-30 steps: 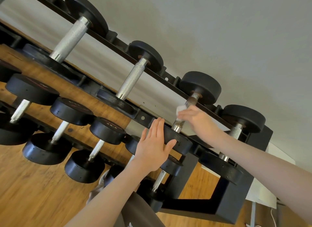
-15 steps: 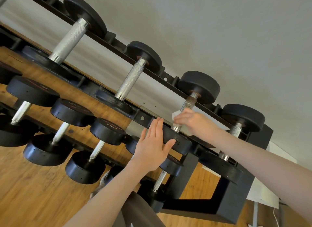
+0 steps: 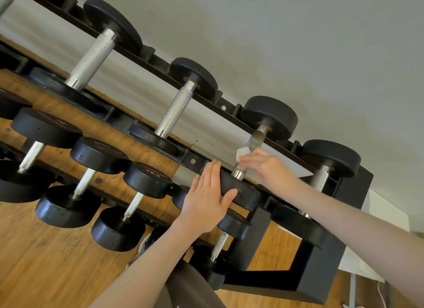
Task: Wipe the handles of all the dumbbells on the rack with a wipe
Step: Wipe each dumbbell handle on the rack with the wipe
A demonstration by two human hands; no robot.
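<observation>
The knurled, rust-tinged steel handle [image 3: 253,145] sits third along the black rack's top rail [image 3: 192,161]. The right hand [image 3: 268,168] clasps a crumpled white wipe [image 3: 242,152] around it; the flat, relaxed left hand [image 3: 207,197] braces the black end-weight [image 3: 243,190]. Twisting while sliding should cover every side.

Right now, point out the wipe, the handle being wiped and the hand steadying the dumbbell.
wipe [image 3: 242,152], head view, bunched white corner.
handle [image 3: 255,142], head view, knurled upper shaft.
left hand [image 3: 207,198], head view, back of hand.
</observation>
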